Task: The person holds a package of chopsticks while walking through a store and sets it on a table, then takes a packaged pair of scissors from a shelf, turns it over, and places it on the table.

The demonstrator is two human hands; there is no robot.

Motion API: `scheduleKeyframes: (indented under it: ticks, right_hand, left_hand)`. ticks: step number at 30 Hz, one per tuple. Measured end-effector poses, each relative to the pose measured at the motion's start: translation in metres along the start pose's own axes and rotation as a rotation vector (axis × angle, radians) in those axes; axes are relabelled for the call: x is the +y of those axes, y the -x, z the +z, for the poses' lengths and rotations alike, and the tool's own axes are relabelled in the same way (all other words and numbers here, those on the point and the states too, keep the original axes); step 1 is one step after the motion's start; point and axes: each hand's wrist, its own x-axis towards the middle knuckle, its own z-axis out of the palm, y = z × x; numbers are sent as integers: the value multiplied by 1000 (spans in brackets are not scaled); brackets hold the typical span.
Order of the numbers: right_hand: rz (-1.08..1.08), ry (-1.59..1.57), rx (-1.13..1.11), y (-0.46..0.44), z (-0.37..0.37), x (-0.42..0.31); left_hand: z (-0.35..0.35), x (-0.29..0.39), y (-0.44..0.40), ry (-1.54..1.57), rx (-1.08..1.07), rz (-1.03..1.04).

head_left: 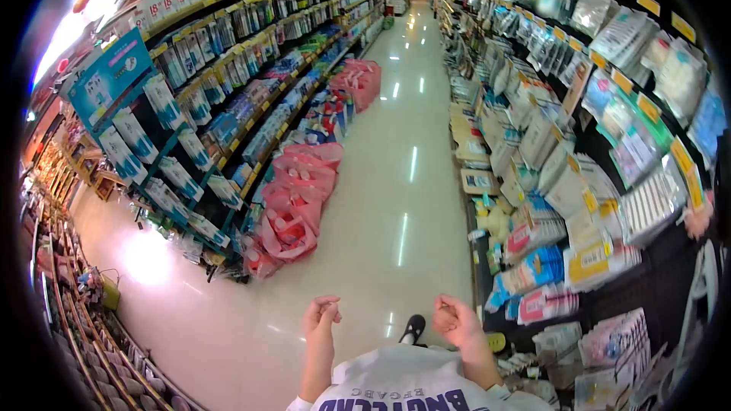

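Both of my hands are raised in front of my white printed shirt [396,377], over the pale floor of a shop aisle. My left hand [321,316] has its fingers curled, with the thumb up, and nothing shows in it. My right hand [455,320] is closed with bent fingers, and no object shows in it either. Neither hand touches the shelves. The right one is nearer to the right-hand rack of hanging packets [533,304]. One dark shoe [415,326] shows between the hands.
Shelves of packaged goods [251,53] line the left side, with red plastic bags [293,221] on the floor along them. A display stand [164,137] with a blue sign closes the near left end. Hanging goods [533,122] fill the right side. The tiled aisle floor [396,183] runs straight ahead.
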Motion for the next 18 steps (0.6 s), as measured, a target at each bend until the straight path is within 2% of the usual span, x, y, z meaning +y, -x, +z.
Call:
scheduleKeyframes:
  ticks: [7, 13, 18]
  right_hand:
    - [-115, 71, 0, -51, -22, -116]
    - [-66, -69, 116, -72, -56, -152]
    - [-243, -199, 198, -95, -80, -180]
  left_hand:
    - [95, -3, -85, 32, -112, 56]
    - [146, -26, -128, 27, -152, -79]
    - [180, -40, -183, -35, -270, -193]
